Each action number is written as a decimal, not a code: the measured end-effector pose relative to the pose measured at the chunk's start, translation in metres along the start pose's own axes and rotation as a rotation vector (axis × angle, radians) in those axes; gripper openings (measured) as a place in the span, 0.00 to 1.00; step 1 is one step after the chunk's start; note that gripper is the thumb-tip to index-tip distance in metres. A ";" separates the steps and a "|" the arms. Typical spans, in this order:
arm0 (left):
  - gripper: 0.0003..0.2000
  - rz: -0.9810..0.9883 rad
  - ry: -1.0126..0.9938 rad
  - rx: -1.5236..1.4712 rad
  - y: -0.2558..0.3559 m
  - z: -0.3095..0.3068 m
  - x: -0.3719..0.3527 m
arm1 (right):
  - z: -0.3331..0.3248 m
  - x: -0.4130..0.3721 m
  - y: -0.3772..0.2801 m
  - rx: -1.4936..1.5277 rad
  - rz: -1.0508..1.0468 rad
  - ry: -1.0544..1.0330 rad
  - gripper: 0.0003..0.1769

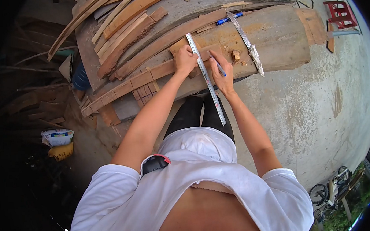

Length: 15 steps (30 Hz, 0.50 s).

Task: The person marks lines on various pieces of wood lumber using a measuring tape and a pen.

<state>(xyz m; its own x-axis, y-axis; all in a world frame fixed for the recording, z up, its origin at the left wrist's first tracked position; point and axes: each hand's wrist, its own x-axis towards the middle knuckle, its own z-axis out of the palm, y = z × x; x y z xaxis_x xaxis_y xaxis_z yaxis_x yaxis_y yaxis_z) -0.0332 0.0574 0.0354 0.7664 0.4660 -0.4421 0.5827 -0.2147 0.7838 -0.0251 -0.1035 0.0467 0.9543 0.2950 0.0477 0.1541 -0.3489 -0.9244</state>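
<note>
My left hand [185, 59] is closed, its fingers pinching a white measuring tape strip [210, 85] against the wood. The strip lies across a long narrow wooden strip [142, 78] that carries several cross lines, and its lower end hangs down in front of my legs. Just right of the tape, my right hand [223, 74] grips a blue pen [220, 66], with its tip end near the right end of the wooden strip. A small wood block [235, 55] sits beyond that hand. Under my left hand lies a flat piece of wood [180, 44], partly covered.
A blade with a white wrapped handle [255, 59] and a blue marker [230, 18] lie on the thick wooden slab [280, 37]. Curved wood strips [142, 10] are piled at the upper left. A red plastic stool [340, 15] stands far right; sacks [58, 138] rest at left.
</note>
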 end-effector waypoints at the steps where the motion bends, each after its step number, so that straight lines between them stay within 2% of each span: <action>1: 0.08 0.005 -0.012 0.011 -0.001 0.000 0.002 | 0.002 0.000 0.000 0.021 0.014 0.007 0.18; 4: 0.08 0.023 -0.033 0.041 -0.003 -0.003 0.004 | 0.002 -0.001 -0.001 0.084 0.101 -0.026 0.18; 15: 0.07 0.063 -0.010 0.062 -0.002 -0.002 0.001 | 0.010 0.004 -0.003 0.073 0.046 -0.001 0.15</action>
<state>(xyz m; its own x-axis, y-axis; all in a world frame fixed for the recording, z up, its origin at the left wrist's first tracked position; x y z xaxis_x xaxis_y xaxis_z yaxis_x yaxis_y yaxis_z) -0.0341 0.0599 0.0341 0.8048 0.4413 -0.3970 0.5484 -0.2965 0.7819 -0.0245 -0.0924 0.0463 0.9597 0.2809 0.0043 0.0910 -0.2962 -0.9508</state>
